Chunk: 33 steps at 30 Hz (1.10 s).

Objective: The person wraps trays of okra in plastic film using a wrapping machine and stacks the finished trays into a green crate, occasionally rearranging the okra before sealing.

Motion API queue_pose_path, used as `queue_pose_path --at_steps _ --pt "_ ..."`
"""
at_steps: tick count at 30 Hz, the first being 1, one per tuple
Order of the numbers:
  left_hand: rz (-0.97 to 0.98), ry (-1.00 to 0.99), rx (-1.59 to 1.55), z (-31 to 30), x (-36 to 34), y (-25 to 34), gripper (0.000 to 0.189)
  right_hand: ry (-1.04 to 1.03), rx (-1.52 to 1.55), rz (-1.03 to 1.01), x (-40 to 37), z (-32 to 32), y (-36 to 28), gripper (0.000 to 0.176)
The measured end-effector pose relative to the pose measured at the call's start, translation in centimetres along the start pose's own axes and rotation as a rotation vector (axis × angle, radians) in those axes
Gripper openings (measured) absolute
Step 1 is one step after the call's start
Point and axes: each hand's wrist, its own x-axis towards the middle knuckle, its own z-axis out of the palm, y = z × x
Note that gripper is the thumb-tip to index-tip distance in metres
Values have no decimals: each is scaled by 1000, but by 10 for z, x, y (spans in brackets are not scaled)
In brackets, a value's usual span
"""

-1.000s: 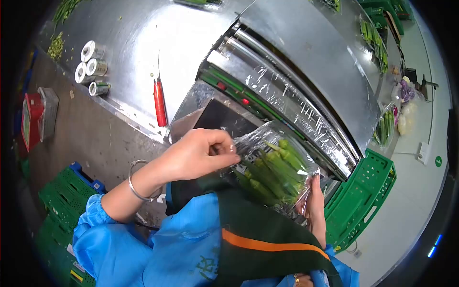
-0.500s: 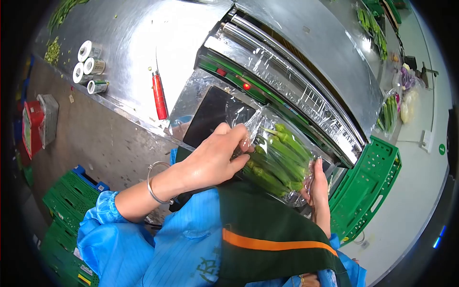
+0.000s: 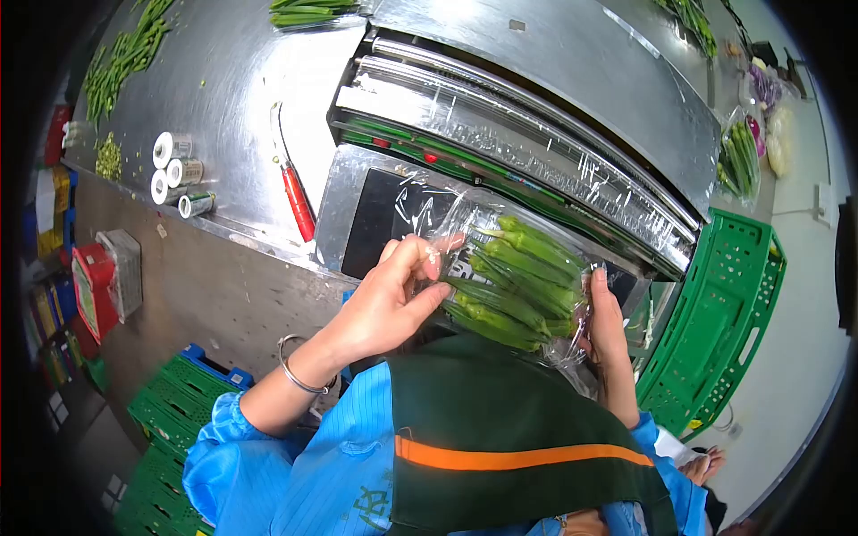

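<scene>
Several green okra pods lie side by side in a pack wrapped in clear cling film [image 3: 527, 272], held in front of my apron. At the pack's left end, my left hand [image 3: 389, 299] pinches the loose film between thumb and fingers. My right hand [image 3: 608, 322] grips the opposite end, its thumb on top and the other fingers mostly hidden by the pack. Beneath the pack's left side is the black plate [image 3: 371, 228] of the wrapping machine [image 3: 402, 89], whose rollers and film stand just beyond.
A curved knife with a red handle [image 3: 298, 204] and several small white rolls [image 3: 185, 171] lie on the steel table [image 3: 237, 107]. Cut green stalks [image 3: 125, 67] are at the far left. Green crates [image 3: 706, 330] stand at right and lower left. Bagged vegetables [image 3: 740, 156] lie at far right.
The view has shifted, bringing more of the table's left side into sight. The pack now faces the camera more fully. Both hands keep their hold on it.
</scene>
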Motion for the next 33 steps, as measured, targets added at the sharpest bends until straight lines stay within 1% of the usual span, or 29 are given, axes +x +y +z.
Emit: queue_pose_path --at_steps 1,3,5,7,9,10,12,13,15,16,19,20,21,23,26,27,30,31,33 --pt "7 -1 29 1 0 -3 22 2 18 4 1 -1 2 57" --pt "22 12 -143 3 1 -2 22 -25 17 -28 4 -4 5 58" --pt "21 12 -81 5 0 6 22 -5 12 -13 3 -5 3 58" --pt "19 16 -23 8 3 7 21 -92 -11 -48 6 -10 7 52" --pt "186 32 219 11 6 1 22 -62 25 -40 5 -7 5 53" --pt "183 25 228 12 7 2 22 -76 18 -65 5 -8 3 52" --pt "271 28 490 14 8 5 22 -94 34 -97 6 -8 5 51" --pt "274 23 499 15 8 5 22 -93 44 -99 7 -8 5 51" --pt "324 164 464 21 4 1 23 -79 20 -85 6 -8 5 52" --pt "221 186 393 21 2 1 22 -81 27 -80 7 -8 7 52" --pt "197 207 361 22 0 4 22 -63 22 -65 9 -9 12 54" --pt "165 220 240 23 0 -1 22 -65 8 -51 10 -10 12 54" --pt "167 219 244 22 0 1 22 -68 -7 -36 10 -11 12 54" --pt "98 214 149 21 -2 4 22 -82 -7 -55 9 -10 10 55" --pt "64 212 156 22 4 8 24 -87 -24 -70 7 -10 8 56" --pt "66 212 157 23 7 8 24 -79 -38 -69 6 -10 7 57" --pt "116 285 334 28 16 -1 29 -82 -71 -125 5 -10 6 58" --pt "114 283 335 29 18 -5 29 -82 -69 -123 5 -10 7 58" --pt "145 304 179 32 24 -10 28 -72 -89 -145 7 -11 10 58"
